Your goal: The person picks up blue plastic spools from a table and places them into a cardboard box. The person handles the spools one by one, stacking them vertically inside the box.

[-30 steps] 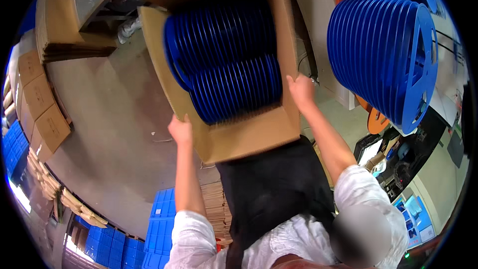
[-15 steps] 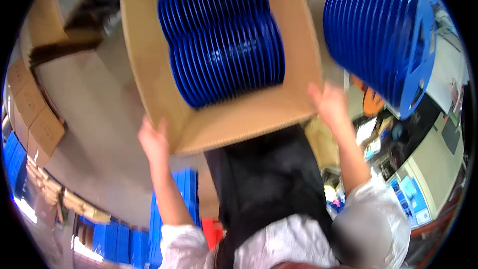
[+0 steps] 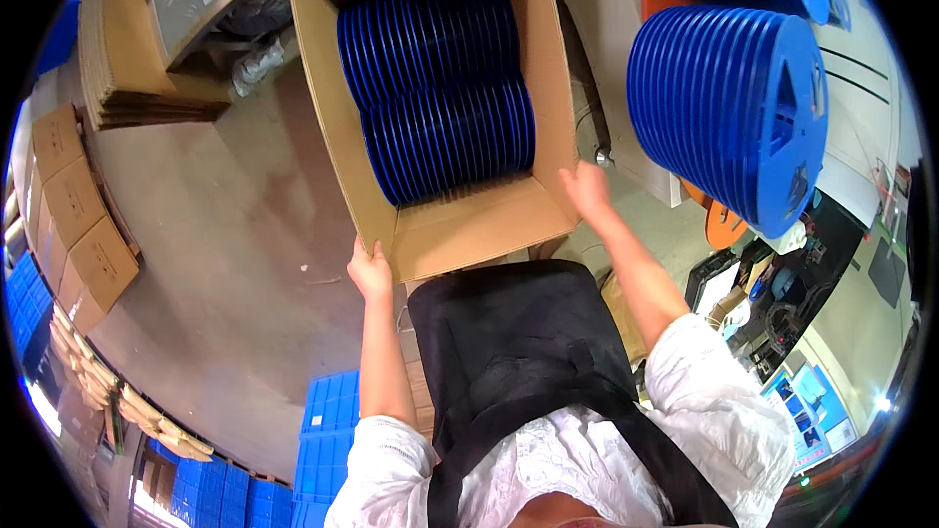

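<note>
Holding left: our left grip [image 3: 371, 274] is clasping the open carton [image 3: 479, 237] by its lower left corner.
Right edge: our right grip [image 3: 588, 193] is clasping the carton there.
Carton: it is occupying the upper centre of the frame.
Blue discs [image 3: 450, 137]: two rows are lying inside it.

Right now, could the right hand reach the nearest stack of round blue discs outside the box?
Probably yes: the bare right hand would have to leave the open brown cardboard box. The nearest stack of round blue discs sits farther right, and nothing visible blocks the way, though distance is unclear.
</note>
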Tool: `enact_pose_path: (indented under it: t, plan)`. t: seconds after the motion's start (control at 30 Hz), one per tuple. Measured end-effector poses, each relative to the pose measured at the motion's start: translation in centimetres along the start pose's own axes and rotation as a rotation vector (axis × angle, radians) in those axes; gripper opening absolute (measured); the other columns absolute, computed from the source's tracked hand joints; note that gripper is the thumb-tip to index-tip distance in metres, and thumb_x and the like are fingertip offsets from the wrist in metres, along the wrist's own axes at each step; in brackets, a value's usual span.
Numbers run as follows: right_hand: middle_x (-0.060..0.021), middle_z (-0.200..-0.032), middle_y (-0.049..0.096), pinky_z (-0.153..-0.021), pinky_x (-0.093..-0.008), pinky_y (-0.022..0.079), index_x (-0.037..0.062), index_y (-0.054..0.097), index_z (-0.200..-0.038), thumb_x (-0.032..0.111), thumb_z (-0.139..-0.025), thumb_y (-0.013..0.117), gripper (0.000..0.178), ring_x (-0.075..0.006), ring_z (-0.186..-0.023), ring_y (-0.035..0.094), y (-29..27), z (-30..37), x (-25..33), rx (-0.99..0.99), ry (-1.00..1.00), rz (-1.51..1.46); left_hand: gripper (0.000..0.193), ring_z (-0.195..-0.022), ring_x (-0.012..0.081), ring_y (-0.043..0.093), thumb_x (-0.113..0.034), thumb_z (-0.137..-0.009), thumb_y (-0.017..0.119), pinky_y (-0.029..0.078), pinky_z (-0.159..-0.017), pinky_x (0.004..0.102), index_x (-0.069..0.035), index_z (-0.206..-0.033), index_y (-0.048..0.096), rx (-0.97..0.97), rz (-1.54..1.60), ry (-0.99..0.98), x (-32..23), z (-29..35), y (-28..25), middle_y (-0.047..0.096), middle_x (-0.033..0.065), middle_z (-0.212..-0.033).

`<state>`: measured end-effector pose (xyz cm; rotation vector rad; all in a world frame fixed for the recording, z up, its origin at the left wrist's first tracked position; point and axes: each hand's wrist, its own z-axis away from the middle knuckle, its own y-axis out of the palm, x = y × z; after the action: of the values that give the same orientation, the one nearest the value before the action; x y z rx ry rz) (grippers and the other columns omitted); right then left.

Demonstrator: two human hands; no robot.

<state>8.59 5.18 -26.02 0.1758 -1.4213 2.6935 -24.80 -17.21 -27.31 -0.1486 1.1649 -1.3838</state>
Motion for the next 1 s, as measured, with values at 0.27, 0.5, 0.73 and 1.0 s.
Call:
enact_pose_path:
  t: [0.27,0.5,0.73,1.0]
  plan:
    - [-0.0249,-0.077,0.065,-0.065,-0.0498,0.052,-0.0009,0.065,-0.086,0.033,-0.091,0.06,0.035,-0.043,-0.075,0.064,1.9,2.8,0.1,-0.164,0.023,0.086,0.031,-0.096,0.0364,0.068,-0.005,-0.09,0.06,0.053,-0.08,0.0418,-0.003,-0.121,0.06,0.053,-0.202,0.129,-0.8,0.5,-1.5,0.069,0.0234,-0.103]
    - [-0.0252,-0.086,0.066,-0.071,-0.0501,0.051,-0.0008,0.063,-0.099,0.033,-0.093,0.058,0.034,-0.0433,-0.081,0.064,5.3,2.4,-1.6,-0.202,0.152,-0.189,0.042,-0.099,0.0434,0.063,-0.011,-0.093,0.057,0.051,-0.081,0.0459,-0.007,-0.133,0.047,0.09,-0.135,-0.074,-1.0,1.6,2.9,0.067,0.0261,-0.103]
    - [-0.0213,-0.113,0.063,-0.088,-0.0445,0.049,0.0027,0.055,-0.124,0.02,-0.089,0.063,0.04,-0.0369,-0.106,0.06,1.5,2.8,0.4,-0.11,0.036,-0.133,0.054,-0.116,0.0394,0.058,-0.016,-0.096,0.055,0.045,-0.096,0.0419,-0.006,-0.145,0.035,0.134,-0.038,-0.117,-1.8,2.7,-0.2,0.058,0.025,-0.127]
    - [-0.0182,-0.135,0.052,-0.103,-0.0405,0.042,0.0031,0.046,-0.137,0.006,-0.087,0.064,0.054,-0.0353,-0.125,0.049,2.8,-1.0,8.2,-0.163,-0.316,-0.534,0.049,-0.127,0.033,0.05,-0.028,-0.103,0.035,0.036,-0.108,0.0392,0.001,-0.142,0.04,0.278,-0.042,0.151,0.2,-2.0,-4.0,0.051,0.0196,-0.139]
